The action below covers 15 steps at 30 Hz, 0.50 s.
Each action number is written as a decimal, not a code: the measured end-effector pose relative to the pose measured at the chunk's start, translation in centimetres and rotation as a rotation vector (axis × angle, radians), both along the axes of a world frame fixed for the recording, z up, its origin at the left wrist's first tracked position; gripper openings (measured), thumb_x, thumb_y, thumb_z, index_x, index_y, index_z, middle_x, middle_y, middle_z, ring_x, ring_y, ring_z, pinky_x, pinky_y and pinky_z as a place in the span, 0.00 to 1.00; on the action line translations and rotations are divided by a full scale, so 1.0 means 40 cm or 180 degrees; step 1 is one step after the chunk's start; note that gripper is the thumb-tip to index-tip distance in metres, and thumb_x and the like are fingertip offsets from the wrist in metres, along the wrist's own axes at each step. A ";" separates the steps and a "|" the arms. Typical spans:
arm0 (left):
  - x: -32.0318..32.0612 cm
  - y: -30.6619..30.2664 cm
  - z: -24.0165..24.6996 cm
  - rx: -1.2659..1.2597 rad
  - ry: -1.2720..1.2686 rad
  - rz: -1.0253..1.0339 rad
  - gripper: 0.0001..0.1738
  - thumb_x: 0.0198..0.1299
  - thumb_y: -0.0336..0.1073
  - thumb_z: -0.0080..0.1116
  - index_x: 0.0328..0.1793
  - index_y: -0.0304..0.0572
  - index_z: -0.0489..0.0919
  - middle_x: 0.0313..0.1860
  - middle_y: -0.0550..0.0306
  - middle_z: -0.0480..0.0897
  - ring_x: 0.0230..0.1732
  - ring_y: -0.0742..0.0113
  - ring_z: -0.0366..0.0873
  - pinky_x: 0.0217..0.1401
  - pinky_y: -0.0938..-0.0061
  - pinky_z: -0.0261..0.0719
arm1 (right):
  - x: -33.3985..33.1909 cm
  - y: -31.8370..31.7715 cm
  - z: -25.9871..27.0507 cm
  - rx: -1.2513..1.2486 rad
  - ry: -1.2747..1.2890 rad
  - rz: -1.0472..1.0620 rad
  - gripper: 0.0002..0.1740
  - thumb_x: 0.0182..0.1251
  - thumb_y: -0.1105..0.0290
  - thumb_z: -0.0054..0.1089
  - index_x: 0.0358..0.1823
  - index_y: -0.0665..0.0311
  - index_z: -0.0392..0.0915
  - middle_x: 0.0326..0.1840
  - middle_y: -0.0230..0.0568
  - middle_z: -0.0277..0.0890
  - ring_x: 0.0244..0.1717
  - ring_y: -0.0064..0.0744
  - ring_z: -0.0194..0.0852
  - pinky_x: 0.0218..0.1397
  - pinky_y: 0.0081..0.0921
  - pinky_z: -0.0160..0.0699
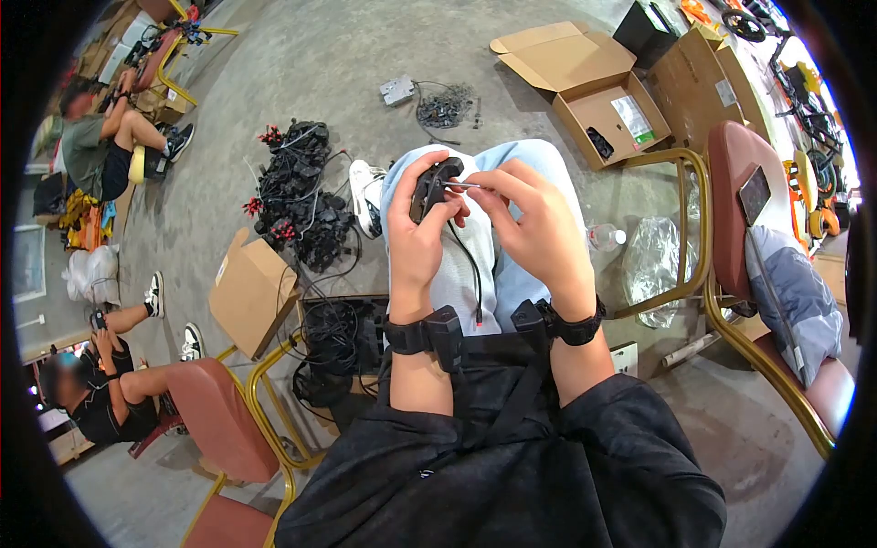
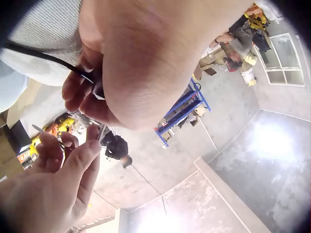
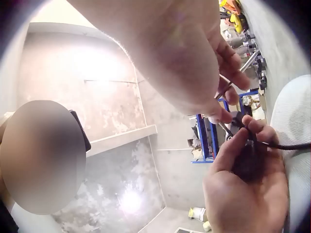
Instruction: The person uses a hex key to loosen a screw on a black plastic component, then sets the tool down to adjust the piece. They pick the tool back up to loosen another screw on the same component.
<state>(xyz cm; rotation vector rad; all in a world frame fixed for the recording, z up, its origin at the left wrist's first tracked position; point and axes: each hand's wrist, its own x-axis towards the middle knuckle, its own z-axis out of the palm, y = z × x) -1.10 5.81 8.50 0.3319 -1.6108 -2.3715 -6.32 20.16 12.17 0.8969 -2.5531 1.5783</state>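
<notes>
Above the lap, my left hand (image 1: 420,247) grips a small black device (image 1: 427,190), with fingers and thumb round its sides. A thin black cable (image 1: 469,254) hangs from the device over the pale trousers, with a red tip at its lower end. My right hand (image 1: 537,224) pinches a slim metal tool (image 1: 464,185) between thumb and fingers, its tip right at the device. In the right wrist view the tool's shaft (image 3: 250,61) sticks out behind the fingers. The palm of the left hand hides part of the device in the left wrist view.
A heap of black devices and cables (image 1: 306,196) lies on the floor at left. Ahead are a grey box (image 1: 397,89) and small black parts (image 1: 445,108). An open carton (image 1: 585,114) and a chair (image 1: 731,210) stand at right. Two people sit at left.
</notes>
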 end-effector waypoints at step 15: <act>0.001 0.010 0.007 -0.0136 0.0034 -0.0010 0.27 0.55 0.17 0.49 0.64 0.37 0.73 0.39 0.56 0.79 0.34 0.73 0.78 0.36 0.78 0.77 | -0.001 0.001 -0.003 0.0399 0.0910 -0.0067 0.10 0.60 0.77 0.62 0.43 0.61 0.84 0.47 0.40 0.78 0.46 0.43 0.78 0.48 0.36 0.78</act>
